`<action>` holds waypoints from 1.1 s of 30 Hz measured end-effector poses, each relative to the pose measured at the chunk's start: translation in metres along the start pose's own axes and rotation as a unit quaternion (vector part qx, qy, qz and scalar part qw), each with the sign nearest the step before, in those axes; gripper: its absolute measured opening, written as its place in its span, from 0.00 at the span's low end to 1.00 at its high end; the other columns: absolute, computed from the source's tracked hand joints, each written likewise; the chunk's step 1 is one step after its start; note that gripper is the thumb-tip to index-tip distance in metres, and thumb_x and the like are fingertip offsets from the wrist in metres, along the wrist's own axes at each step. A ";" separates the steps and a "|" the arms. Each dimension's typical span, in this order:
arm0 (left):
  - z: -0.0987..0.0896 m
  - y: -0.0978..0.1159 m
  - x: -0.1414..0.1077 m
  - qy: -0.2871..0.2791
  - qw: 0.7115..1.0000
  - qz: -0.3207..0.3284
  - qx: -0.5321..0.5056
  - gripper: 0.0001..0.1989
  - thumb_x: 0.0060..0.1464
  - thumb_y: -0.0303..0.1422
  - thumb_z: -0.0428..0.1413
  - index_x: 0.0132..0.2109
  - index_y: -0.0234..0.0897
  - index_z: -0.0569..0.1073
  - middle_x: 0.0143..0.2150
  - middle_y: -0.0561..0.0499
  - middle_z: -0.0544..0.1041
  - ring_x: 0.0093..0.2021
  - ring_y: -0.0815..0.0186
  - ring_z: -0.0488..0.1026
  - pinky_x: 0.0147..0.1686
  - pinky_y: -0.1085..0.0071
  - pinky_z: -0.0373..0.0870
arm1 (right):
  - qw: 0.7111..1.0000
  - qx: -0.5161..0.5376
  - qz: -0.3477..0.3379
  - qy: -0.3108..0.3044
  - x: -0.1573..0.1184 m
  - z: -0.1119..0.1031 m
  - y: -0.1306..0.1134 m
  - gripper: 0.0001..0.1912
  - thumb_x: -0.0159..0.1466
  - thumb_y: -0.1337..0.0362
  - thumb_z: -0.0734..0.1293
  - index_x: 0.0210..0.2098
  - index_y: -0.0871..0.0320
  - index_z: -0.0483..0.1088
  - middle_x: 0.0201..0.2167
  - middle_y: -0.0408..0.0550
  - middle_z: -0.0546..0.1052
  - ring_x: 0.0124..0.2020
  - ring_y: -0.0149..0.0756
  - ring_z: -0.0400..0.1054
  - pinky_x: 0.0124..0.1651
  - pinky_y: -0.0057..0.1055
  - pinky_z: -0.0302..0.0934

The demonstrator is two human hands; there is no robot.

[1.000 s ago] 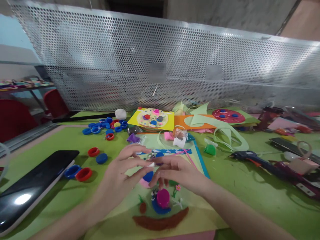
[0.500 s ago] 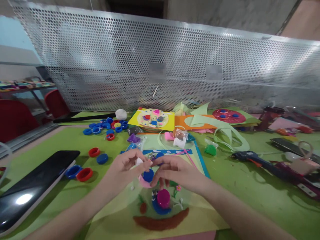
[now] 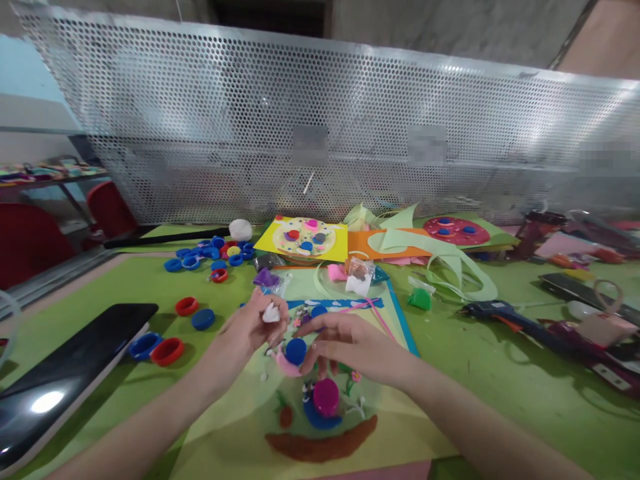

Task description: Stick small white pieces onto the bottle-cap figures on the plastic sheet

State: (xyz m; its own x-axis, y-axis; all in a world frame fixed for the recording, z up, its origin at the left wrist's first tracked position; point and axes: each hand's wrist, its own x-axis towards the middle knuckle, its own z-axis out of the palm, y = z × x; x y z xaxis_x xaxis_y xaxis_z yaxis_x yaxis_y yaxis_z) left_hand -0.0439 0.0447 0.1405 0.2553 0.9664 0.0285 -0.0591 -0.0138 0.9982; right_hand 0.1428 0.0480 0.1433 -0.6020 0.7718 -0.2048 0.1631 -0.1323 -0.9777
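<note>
A small lump of white clay (image 3: pixel 271 313) is held in the curled fingers of my left hand (image 3: pixel 255 321), above the left side of a pale green paper picture (image 3: pixel 250 413). My right hand (image 3: pixel 350 347) hovers over the picture's middle, fingers bent and apart, with nothing visible between them. Near its fingertips is a blue bottle cap (image 3: pixel 295 351) on a pink clay body. Below it lies a magenta cap (image 3: pixel 327 397) on a blue clay snail body. A brown clay strip (image 3: pixel 323 440) runs along the picture's lower part. My right hand covers some of the picture.
A phone (image 3: pixel 75 373) and several blue and red caps (image 3: pixel 167 351) lie at left. Bagged clay, purple (image 3: pixel 267 278) and green (image 3: pixel 420 298), sits beyond. A glue gun (image 3: pixel 505 317) is at right. A perforated metal panel (image 3: pixel 350 120) stands behind finished pictures (image 3: pixel 340 250).
My left hand has drawn back leftward from my right hand and turned, so the white clay now shows. The right hand stays almost in place.
</note>
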 end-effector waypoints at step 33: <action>-0.006 0.002 0.000 0.057 0.970 0.083 0.222 0.13 0.47 0.42 0.58 0.22 0.39 0.76 0.23 0.51 0.76 0.25 0.64 0.69 0.26 0.72 0.65 | 1.000 -0.001 0.012 -0.017 -0.002 0.003 -0.005 0.13 0.57 0.77 0.58 0.36 0.59 0.68 0.25 0.40 0.75 0.21 0.21 0.65 0.24 0.19 0.57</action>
State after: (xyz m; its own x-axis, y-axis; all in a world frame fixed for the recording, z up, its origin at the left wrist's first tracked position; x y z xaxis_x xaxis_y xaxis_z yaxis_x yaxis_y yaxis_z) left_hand -0.0502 0.0460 0.1419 0.1679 0.9630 0.2107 0.3379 -0.2570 0.9054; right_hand 0.1407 0.0452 0.1485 -0.6236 0.7475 -0.2289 0.1796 -0.1480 -0.9726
